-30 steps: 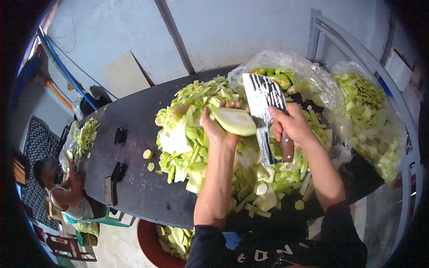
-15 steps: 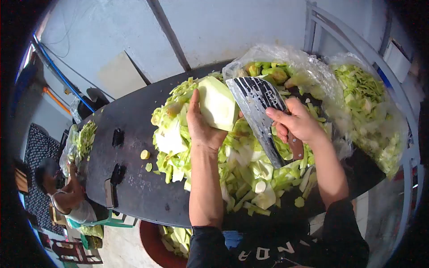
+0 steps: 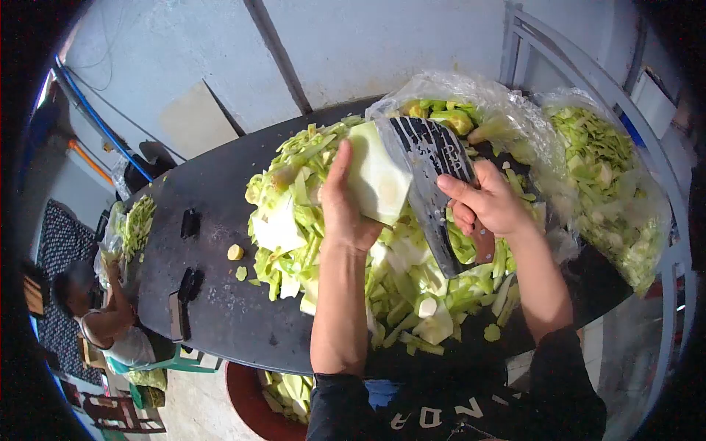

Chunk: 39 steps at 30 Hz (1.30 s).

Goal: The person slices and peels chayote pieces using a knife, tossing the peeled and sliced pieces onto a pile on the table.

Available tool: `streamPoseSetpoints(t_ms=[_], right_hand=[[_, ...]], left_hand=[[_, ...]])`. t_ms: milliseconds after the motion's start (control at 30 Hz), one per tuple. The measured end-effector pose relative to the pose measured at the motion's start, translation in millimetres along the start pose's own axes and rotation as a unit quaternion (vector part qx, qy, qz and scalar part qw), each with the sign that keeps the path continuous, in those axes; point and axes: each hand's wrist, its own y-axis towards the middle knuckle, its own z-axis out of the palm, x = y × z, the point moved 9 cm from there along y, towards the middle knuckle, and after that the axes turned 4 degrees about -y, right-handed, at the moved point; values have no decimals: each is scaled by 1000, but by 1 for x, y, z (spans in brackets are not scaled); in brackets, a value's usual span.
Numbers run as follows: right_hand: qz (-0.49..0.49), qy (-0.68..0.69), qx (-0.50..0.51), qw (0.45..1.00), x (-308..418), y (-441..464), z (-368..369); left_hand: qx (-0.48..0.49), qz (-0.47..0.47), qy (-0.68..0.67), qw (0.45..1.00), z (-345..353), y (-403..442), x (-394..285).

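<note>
Cupping a smooth, flat-faced, pale-green vegetable chunk (image 3: 379, 180), the left hand (image 3: 344, 213) has a half-open grip in the head view, above the heaped peelings (image 3: 294, 180) on the dark bench (image 3: 220, 294). The right hand's (image 3: 489, 202) grip is closed round the brown, riveted handle of a broad cleaver (image 3: 426, 176), its dark blade streaked with pale residue and next to the chunk. Behind the cleaver, a crinkled clear plastic bag (image 3: 412, 90) holds green vegetable pieces; a bulging clear bag (image 3: 651, 220) at the right is packed with thin green strips. Below the bench's near edge, a round reddish-brown tub (image 3: 243, 393) contains pale-green slices.
</note>
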Motion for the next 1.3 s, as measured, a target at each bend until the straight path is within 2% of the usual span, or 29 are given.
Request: streamPoseSetpoints(t_ms=[267, 467, 533, 600, 733, 1000, 1067, 1100, 1133, 1200, 1233, 1267, 1300], right_hand=[[-27, 51, -24, 998, 5, -1, 2], [-9, 8, 14, 1000, 7, -4, -2], [-11, -5, 7, 1000, 9, -5, 2], [-19, 51, -31, 998, 3, -3, 6], [-13, 37, 21, 999, 4, -3, 9], [-23, 30, 18, 999, 9, -3, 5], [27, 53, -10, 998, 10, -9, -1], [-1, 16, 16, 1000, 21, -11, -4], [11, -6, -45, 999, 17, -15, -20], [-62, -90, -100, 989, 36, -20, -33], [-76, -151, -183, 968, 46, -29, -32], [-79, -153, -179, 969, 47, -34, -18], [-178, -299, -195, 917, 66, -45, 1]], left_hand=[[14, 20, -9, 1000, 8, -1, 10], [18, -7, 16, 1000, 13, -6, 13], [16, 27, 6, 999, 18, -7, 12], [3, 28, -8, 1000, 12, -4, 16], [17, 14, 10, 1000, 11, -4, 18], [12, -6, -33, 999, 11, -4, 22], [26, -13, -32, 999, 19, -6, 20], [12, -19, -27, 999, 10, -4, 18], [13, -15, -29, 999, 9, -5, 11], [124, 33, -70, 989, 26, -12, -10], [61, 91, -65, 992, 10, -7, -18], [4, 128, -130, 983, -2, -3, -21], [34, 137, -154, 978, -2, -3, -21]])
